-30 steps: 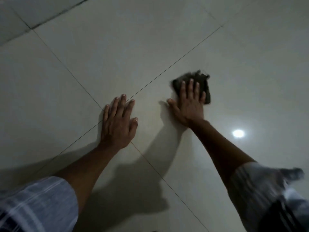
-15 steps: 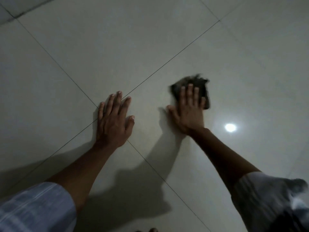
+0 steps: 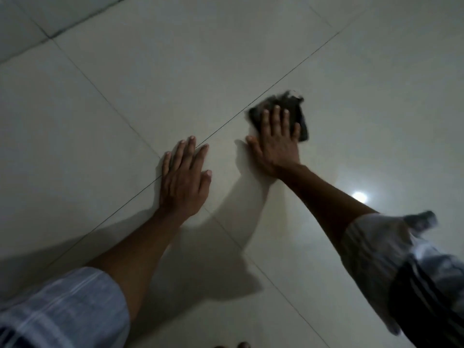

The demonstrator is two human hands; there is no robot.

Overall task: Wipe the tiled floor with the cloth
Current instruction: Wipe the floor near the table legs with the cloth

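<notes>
Pale glossy tiles of the floor (image 3: 226, 59) lay under both our hands, with thin grout lines crossing near the left hand (image 3: 184, 182). We kept that hand flat on the tile as a support, fingers straight and slightly spread, holding nothing. Our right hand (image 3: 276, 141) pressed the dark cloth (image 3: 296, 114) onto the floor, the fingers straight and close together on top of it, the thumb stretched out to the side on the bare tile. The cloth was crumpled under the fingers, just beside the diagonal grout line. Compared with half a second before, the cloth and the right hand had moved a little away from us, up the tile, while the left hand stayed where it was. We judged that the wiping stroke was going forward and much floor remained.
</notes>
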